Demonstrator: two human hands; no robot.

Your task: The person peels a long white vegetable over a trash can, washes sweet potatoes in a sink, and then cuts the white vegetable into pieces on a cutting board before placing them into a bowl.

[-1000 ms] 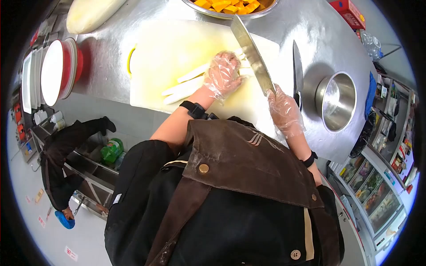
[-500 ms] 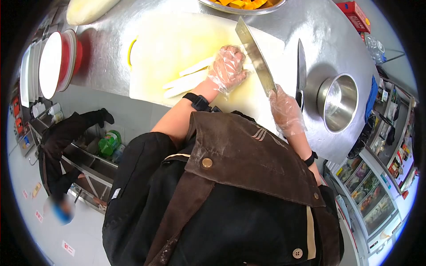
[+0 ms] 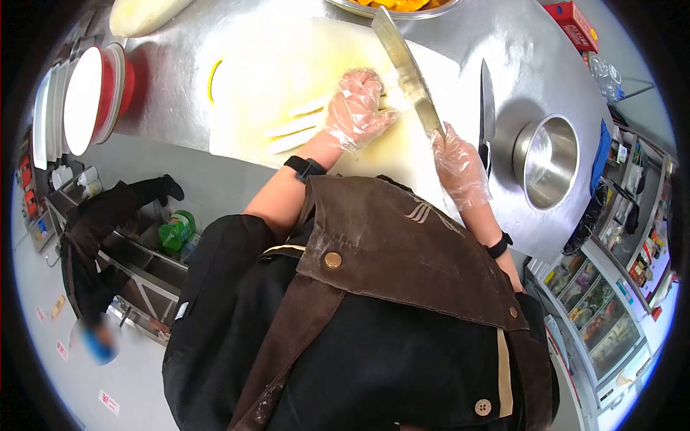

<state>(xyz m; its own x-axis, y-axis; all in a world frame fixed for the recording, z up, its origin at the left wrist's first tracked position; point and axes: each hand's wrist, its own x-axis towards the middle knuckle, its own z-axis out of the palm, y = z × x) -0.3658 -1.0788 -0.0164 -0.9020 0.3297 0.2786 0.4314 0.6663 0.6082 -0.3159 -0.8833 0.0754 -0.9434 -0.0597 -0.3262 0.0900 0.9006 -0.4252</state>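
Observation:
Several long white radish strips (image 3: 295,128) lie side by side on the white cutting board (image 3: 251,79). My left hand (image 3: 357,108), in a clear plastic glove, presses down on them with curled fingers, their ends poking out on both sides. In my right hand (image 3: 460,169), also gloved, is the handle of a cleaver (image 3: 408,72). Its broad blade points away from me, just right of the strips' cut ends. A large peeled white radish (image 3: 144,16) rests at the upper left, partly out of view.
On the steel table (image 3: 165,86), a second knife (image 3: 488,108) lies right of the board, beside a steel pot (image 3: 528,165). A bowl of orange pieces (image 3: 395,13) stands at the far edge. Red-and-white basins (image 3: 86,100) are stacked at left. Another person (image 3: 93,237) is beyond, at left.
My left hand has slid a little to the left along the strips, which now lie spread further apart. The cleaver has shifted slightly left and away from me.

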